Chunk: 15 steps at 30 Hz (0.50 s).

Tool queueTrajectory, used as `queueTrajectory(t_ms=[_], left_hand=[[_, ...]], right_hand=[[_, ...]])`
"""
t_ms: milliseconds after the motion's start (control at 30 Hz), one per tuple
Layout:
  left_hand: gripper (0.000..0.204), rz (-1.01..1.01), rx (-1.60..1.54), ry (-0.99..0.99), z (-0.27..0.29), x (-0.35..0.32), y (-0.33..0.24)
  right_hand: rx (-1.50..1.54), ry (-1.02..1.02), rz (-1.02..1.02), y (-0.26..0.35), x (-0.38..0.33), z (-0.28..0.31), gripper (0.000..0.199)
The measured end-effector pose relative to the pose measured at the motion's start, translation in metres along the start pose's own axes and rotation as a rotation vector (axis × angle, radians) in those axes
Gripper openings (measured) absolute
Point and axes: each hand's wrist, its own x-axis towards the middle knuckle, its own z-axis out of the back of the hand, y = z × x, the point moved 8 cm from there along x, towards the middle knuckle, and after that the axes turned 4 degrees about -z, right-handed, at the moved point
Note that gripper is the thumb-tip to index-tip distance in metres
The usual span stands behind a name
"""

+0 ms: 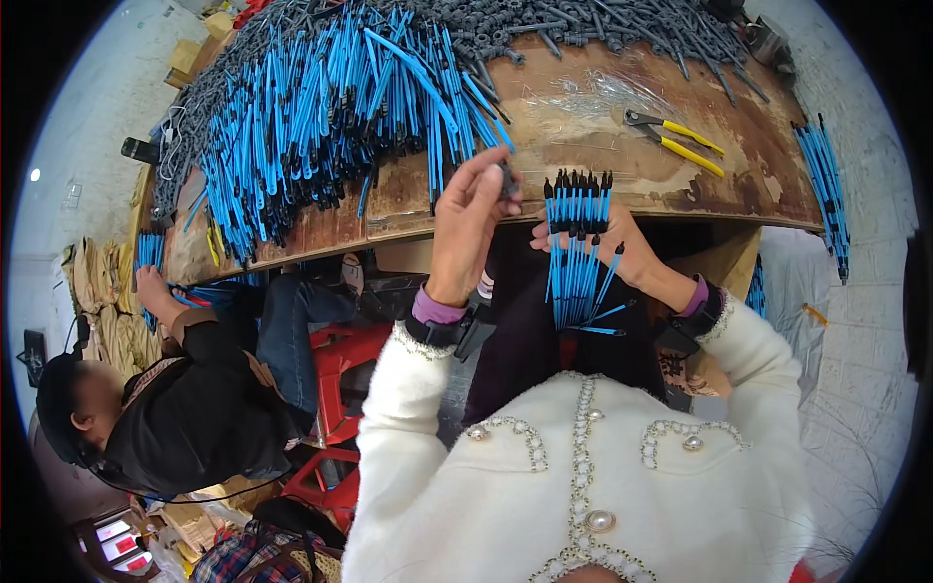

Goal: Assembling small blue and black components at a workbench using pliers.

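My left hand (461,228) is raised at the table's front edge, its thumb and fingers pinched on a small dark grey piece (507,182). To its right, my right hand (634,255) is wrapped round a bundle of thin blue sticks (583,206) with black tips, held upright and side by side in a row. Just below that hand, more blue sticks (576,282) with black ends lie over my dark trousers, a few of them splayed out to the right. The fingers behind the bundle are partly hidden.
A big heap of blue sticks (321,107) covers the wooden table's (573,136) left side. Grey plastic parts (603,24) are piled behind. Yellow-handled pliers (675,139) lie at right, near hanging blue sticks (824,189). A co-worker (204,408) sits at left by red stools (340,379).
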Motion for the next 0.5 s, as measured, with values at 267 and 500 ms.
queueTrajectory(t_ms=[267, 500], left_hand=[[0.015, -0.037, 0.364, 0.089, -0.004, -0.008, -0.001], [0.015, -0.029, 0.241, 0.025, -0.002, -0.01, 0.0]], right_hand=[[-0.073, -0.016, 0.001, 0.005, -0.002, -0.005, 0.036], [-0.122, -0.035, -0.019, 0.006, -0.003, -0.004, 0.034]])
